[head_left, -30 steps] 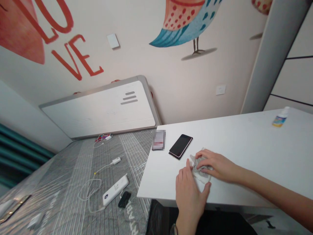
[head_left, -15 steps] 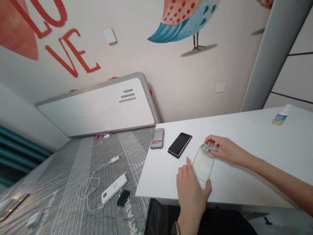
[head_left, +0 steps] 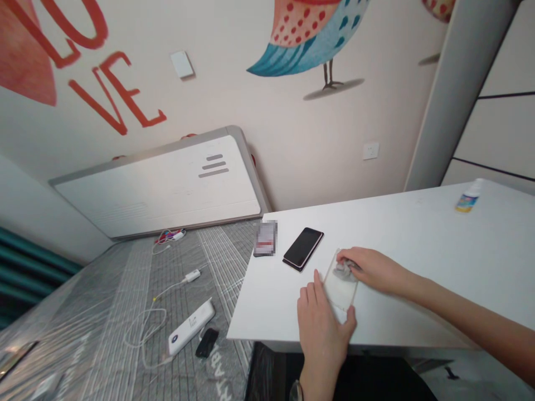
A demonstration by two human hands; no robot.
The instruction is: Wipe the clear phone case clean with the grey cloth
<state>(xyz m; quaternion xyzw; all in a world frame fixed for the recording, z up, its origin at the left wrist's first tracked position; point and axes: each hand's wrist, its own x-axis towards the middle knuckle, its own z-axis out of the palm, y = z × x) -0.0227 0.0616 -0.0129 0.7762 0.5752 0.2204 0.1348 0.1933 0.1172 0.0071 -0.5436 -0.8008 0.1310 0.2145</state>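
Observation:
A clear, slightly yellowed phone case point(head_left: 340, 292) lies on the white table point(head_left: 418, 239) in front of me. My left hand point(head_left: 321, 317) steadies it at its near end, the index finger along the left edge and the thumb at the lower right corner. My right hand point(head_left: 368, 267) pinches a crumpled grey cloth point(head_left: 345, 271) and presses it on the upper part of the case. Fingers and cloth hide part of that surface. Left of the case rests a dark-screened phone point(head_left: 304, 248), with a dark edge showing under it.
A blurred-out flat item point(head_left: 265, 238) sits at the table's left corner. A white bottle point(head_left: 468, 196) with a coloured label stands at the far right. On the plastic-covered bed point(head_left: 104, 312) lie a white power bank point(head_left: 191, 327), cables and a small black object point(head_left: 207, 342).
My right hand has moved with the cloth down and left over the case, uncovering its far end. The left hand keeps its place on the case. The view has shifted slightly.

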